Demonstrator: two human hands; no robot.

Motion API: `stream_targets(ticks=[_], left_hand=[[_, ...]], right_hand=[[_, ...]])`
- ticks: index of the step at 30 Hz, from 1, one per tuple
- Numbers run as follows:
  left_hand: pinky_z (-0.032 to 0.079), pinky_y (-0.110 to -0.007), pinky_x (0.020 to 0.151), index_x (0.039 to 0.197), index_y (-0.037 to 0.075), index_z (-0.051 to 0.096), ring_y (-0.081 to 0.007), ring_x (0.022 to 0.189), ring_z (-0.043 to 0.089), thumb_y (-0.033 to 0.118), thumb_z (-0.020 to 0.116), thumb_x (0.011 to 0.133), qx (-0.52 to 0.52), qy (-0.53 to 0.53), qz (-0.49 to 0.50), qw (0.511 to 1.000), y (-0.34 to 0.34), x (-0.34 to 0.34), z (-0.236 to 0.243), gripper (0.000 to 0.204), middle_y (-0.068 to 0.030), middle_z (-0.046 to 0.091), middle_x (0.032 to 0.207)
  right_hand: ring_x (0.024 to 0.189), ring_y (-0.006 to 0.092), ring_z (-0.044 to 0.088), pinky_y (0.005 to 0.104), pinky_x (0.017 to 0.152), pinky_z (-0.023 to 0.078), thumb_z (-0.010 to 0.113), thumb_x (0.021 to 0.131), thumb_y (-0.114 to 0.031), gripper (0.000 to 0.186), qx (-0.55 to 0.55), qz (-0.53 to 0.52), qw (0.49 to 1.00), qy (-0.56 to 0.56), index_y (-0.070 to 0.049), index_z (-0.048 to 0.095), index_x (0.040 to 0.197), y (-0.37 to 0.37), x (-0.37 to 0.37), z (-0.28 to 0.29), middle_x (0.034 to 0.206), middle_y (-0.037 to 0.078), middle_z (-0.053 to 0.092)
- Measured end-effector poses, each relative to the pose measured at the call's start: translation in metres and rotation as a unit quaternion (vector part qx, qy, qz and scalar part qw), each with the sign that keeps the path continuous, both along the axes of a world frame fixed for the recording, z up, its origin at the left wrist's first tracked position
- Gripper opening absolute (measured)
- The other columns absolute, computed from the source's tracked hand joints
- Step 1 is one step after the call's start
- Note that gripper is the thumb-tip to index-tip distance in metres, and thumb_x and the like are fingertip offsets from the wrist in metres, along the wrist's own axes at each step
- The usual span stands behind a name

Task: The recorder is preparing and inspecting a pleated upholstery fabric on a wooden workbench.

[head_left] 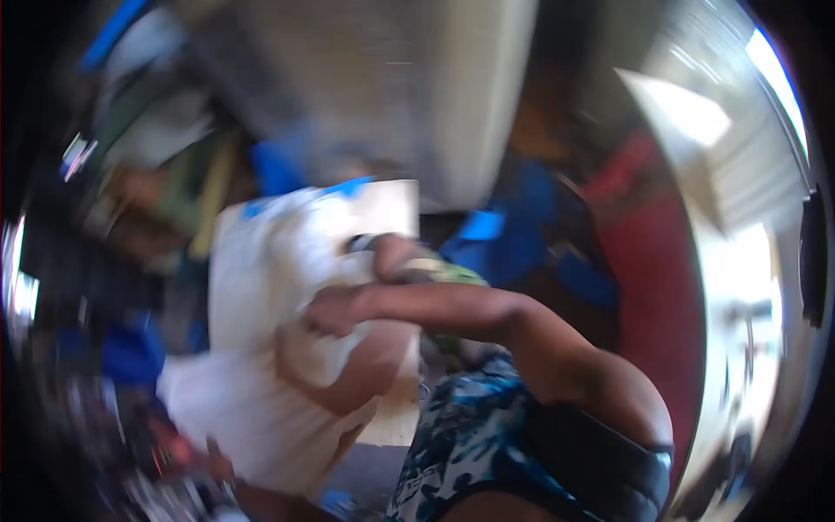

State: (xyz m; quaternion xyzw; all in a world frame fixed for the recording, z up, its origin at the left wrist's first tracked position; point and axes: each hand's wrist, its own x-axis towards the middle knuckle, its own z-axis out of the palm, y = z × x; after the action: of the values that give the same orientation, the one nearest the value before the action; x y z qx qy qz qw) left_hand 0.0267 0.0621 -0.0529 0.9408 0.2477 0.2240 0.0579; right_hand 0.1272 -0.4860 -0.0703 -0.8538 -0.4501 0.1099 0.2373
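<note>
Strong motion blur smears the view. My right arm reaches from the right to a pale wooden board, and my right hand (335, 311) rests at a white, sheet-like material (300, 239) on that board. Its fingers look curled in, but what they hold, if anything, cannot be made out. Just below that hand lies a smooth brown curved shape (374, 370), its kind unclear. At the lower left, my left hand (215, 465) is smeared near a broad off-white sheet (235, 400); its fingers are not readable.
The pale board (400, 204) has blue patches along its far edge. Behind it stands a tall grey-beige panel (383, 96). Blue pieces (531, 217) lie to the right, beside a red surface (644, 296). Blurred clutter (156, 174) fills the far left.
</note>
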Motion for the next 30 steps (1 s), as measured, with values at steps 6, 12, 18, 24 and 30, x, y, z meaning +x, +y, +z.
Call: stream_targets(ticks=[6, 12, 18, 24, 30], left_hand=[[0.051, -0.047, 0.074, 0.123, 0.0, 0.054, -0.0377, 0.087, 0.064, 0.039, 0.068, 0.087, -0.085, -0.038, 0.057, 0.994, -0.029, -0.011, -0.008, 0.055, -0.0228, 0.064, 0.102], [0.045, -0.047, 0.095, 0.121, 0.003, 0.055, -0.036, 0.113, 0.057, 0.043, 0.08, 0.074, -0.004, -0.195, -0.022, 0.981, -0.079, -0.022, 0.053, 0.067, -0.0196, 0.06, 0.119], [0.034, -0.042, 0.111, 0.142, 0.0, 0.039, -0.0352, 0.13, 0.045, 0.04, 0.088, 0.066, -0.255, -0.128, -0.43, 0.856, -0.195, -0.008, 0.085, 0.099, -0.0236, 0.046, 0.139], [0.051, -0.043, 0.079, 0.103, 0.003, 0.068, -0.0334, 0.087, 0.067, 0.044, 0.078, 0.074, -0.413, 0.122, -0.491, 0.757, -0.325, -0.019, 0.006, 0.051, -0.0194, 0.071, 0.094], [0.047, -0.039, 0.071, 0.103, -0.001, 0.065, -0.0201, 0.075, 0.06, 0.037, 0.059, 0.095, -0.585, 0.075, -0.357, 0.724, -0.369, -0.093, -0.075, 0.039, -0.0151, 0.069, 0.084]], right_hand=[[0.103, 0.0356, 0.065, 0.0406, 0.093, 0.049, 0.057, 0.094, -0.032, 0.036, 0.078, -0.027, 0.988, 0.131, -0.004, 0.067, 0.114, 0.032, -0.009, 0.008, 0.109, 0.02, 0.068], [0.089, 0.0198, 0.066, 0.0309, 0.075, 0.054, 0.065, 0.091, -0.012, 0.033, 0.119, -0.035, 0.969, 0.214, -0.001, 0.063, 0.122, 0.086, -0.035, 0.058, 0.115, 0.015, 0.069], [0.097, 0.0196, 0.061, 0.0325, 0.085, 0.051, 0.066, 0.09, -0.01, 0.04, 0.259, -0.013, 0.941, 0.217, -0.002, 0.059, 0.129, 0.068, -0.045, 0.119, 0.12, 0.014, 0.064], [0.107, 0.0212, 0.059, 0.0349, 0.094, 0.046, 0.067, 0.089, -0.029, 0.055, 0.445, 0.074, 0.883, 0.131, 0.006, 0.056, 0.13, 0.049, -0.055, 0.158, 0.122, 0.016, 0.062], [0.108, 0.0187, 0.056, 0.0328, 0.091, 0.049, 0.068, 0.09, -0.027, 0.061, 0.172, 0.013, 0.962, 0.211, -0.002, 0.046, 0.141, 0.047, -0.027, 0.098, 0.135, 0.01, 0.054]])
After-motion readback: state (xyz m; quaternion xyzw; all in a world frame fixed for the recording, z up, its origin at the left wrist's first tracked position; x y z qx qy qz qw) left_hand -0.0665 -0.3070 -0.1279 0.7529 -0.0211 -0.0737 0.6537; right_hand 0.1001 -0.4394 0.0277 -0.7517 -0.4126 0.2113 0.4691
